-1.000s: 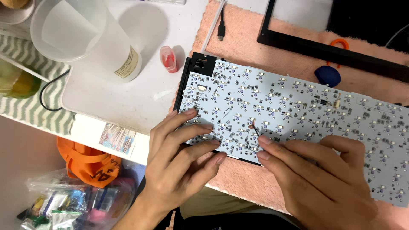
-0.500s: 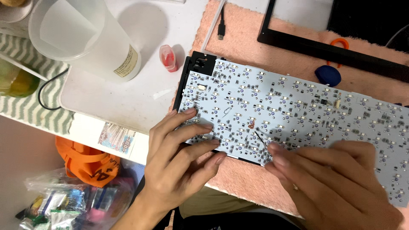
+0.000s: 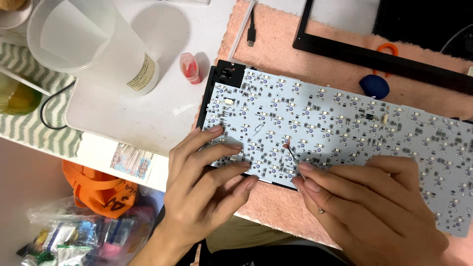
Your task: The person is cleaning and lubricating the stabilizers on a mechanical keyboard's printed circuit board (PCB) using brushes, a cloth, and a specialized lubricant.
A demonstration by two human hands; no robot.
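Note:
A white keyboard circuit board (image 3: 345, 118) dotted with small components lies face-down on a pink mat (image 3: 276, 44). My left hand (image 3: 197, 192) rests flat with spread fingers on the board's near left corner. My right hand (image 3: 374, 207) pinches a thin metal tool (image 3: 294, 158) between thumb and fingers. The tool's reddish tip touches the board just right of my left fingertips.
A clear plastic jug (image 3: 93, 44) and a small red cap (image 3: 190, 68) stand on the white table at the left. A black frame (image 3: 374, 54), a blue pick (image 3: 374, 86), an orange ring (image 3: 388, 48) and a cable plug (image 3: 252, 34) lie beyond the board. An orange bag (image 3: 98, 192) sits below the table edge.
My right hand has slid a little to the right and down, with the tool tip staying near the same spot on the board. My left hand has not moved.

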